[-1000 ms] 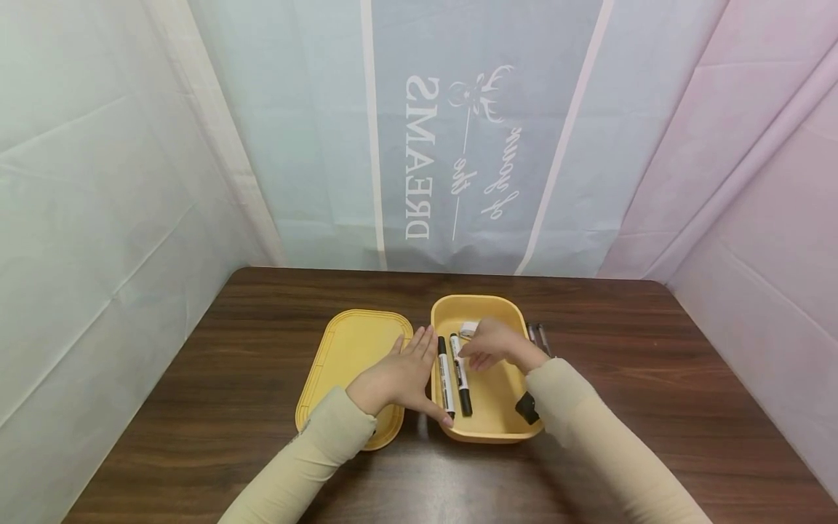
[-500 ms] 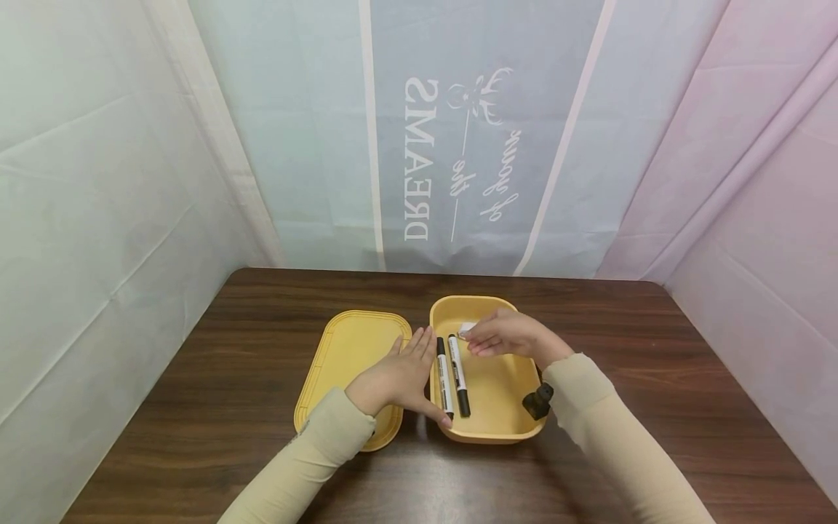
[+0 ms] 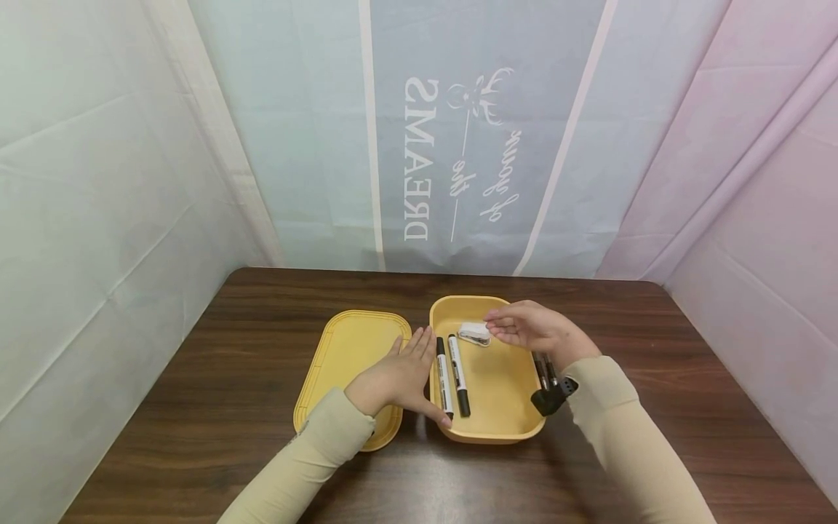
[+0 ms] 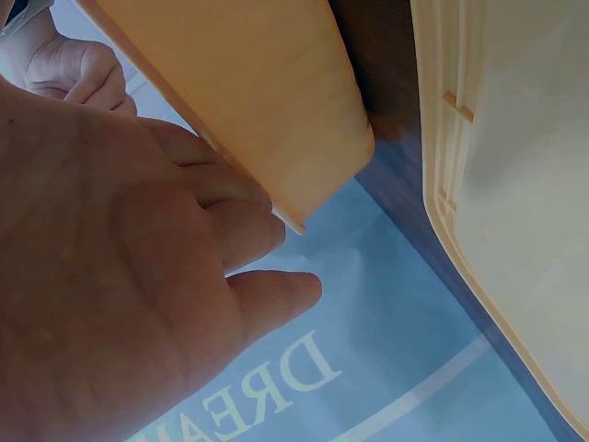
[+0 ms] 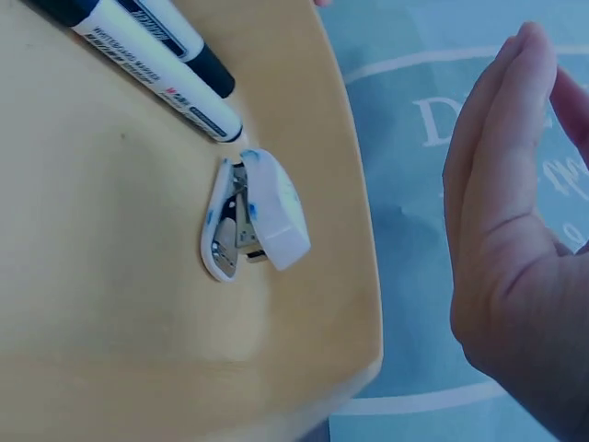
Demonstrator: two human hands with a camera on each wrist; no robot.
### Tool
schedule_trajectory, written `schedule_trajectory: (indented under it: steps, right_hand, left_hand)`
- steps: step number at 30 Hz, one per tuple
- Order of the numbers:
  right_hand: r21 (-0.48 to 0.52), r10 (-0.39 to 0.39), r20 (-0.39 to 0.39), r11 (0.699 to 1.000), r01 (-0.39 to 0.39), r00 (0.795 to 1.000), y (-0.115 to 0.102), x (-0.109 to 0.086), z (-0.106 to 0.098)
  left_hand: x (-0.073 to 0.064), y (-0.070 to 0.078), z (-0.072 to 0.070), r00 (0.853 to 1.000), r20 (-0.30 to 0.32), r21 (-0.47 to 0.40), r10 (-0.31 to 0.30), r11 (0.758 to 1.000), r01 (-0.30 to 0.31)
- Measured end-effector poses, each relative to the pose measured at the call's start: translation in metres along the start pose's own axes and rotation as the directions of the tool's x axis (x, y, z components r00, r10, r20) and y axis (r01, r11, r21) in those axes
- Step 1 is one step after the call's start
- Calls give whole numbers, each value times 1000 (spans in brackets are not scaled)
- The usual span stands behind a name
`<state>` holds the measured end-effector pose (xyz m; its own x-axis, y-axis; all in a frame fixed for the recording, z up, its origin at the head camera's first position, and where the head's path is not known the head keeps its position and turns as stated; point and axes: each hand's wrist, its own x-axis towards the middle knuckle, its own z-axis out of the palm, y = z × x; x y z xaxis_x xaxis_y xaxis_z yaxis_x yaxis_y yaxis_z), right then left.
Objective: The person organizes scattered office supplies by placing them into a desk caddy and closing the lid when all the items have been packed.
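While my right hand hung raised, the stapler lay to its left

Location: the stapler lay toward the far end of the box, on its floor, left of and lower than my right hand. In the head view my fingertips appeared just beside its right end; the right wrist view showed a gap between.

Long axis: roughly crosswise to the box, slightly slanted. The hinged end pointed left, just beside the far tip of the inner marker; the parted end faced right. The outer marker lay along the left wall.

Nearer hand: the right. Its fingers were together, slightly bent, pinching nothing, above the right side of the box.

Other hand: my left hand lay against the left wall, fingers straight, little finger apart, thumb spread toward the near corner. The lid lay left of the box, partly beneath that hand.
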<state>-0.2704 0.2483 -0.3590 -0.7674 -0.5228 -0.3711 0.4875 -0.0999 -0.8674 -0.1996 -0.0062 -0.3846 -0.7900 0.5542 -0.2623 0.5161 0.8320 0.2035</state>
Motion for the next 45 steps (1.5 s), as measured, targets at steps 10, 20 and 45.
schedule_trajectory:
  steps: [10,20,45]
  right_hand:
    - [49,-48,-23,998,49,999,-6,-15,-13]
    - [32,-66,-60,997,68,996,-5,-27,-27]
    - [-583,-214,-266,812,20,940,-3,-38,-47]
  left_hand:
    - [-2,-2,4,1000,-4,31,8,999,-8]
    - [-4,-3,6,1000,-7,4,7,1000,-7]
    - [-4,-3,7,1000,-11,4,9,1000,-9]
